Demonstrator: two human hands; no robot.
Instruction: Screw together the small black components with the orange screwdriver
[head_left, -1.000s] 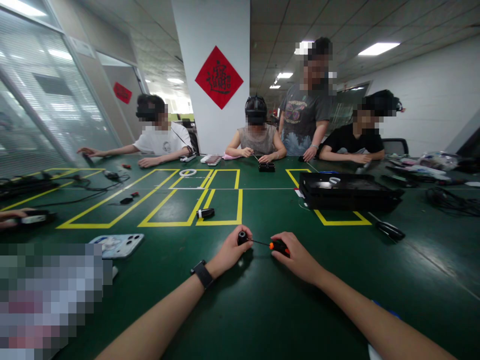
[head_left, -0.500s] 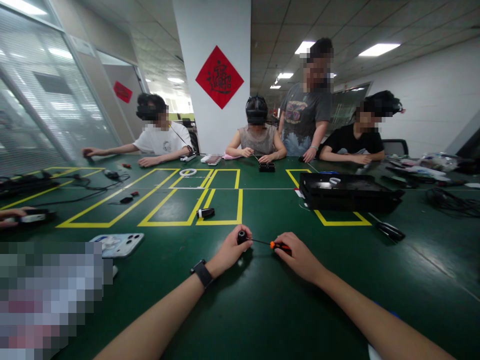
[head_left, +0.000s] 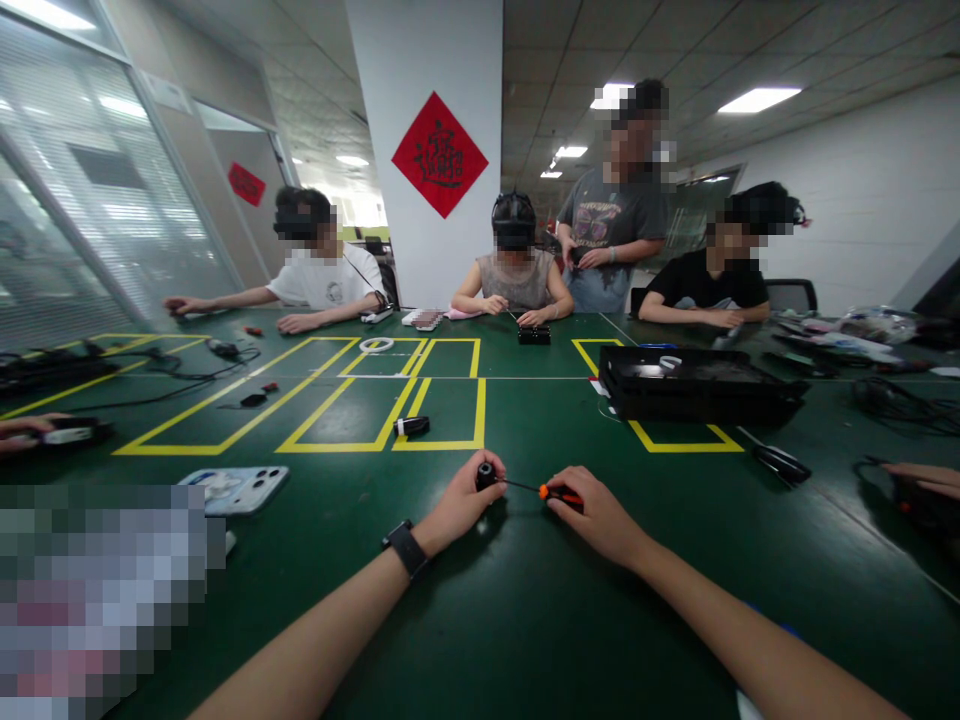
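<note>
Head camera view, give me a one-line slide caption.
Left hand steadies a small black part while right hand drives an orange-handled screwdriver into it.

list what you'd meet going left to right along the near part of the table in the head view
phone → watch → left hand → black part → screwdriver → right hand → black tool

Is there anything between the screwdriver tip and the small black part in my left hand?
Nothing visible. The right hand holds the orange-handled screwdriver, and its thin shaft runs straight over bare green table to the small black part gripped in the left hand.
</note>
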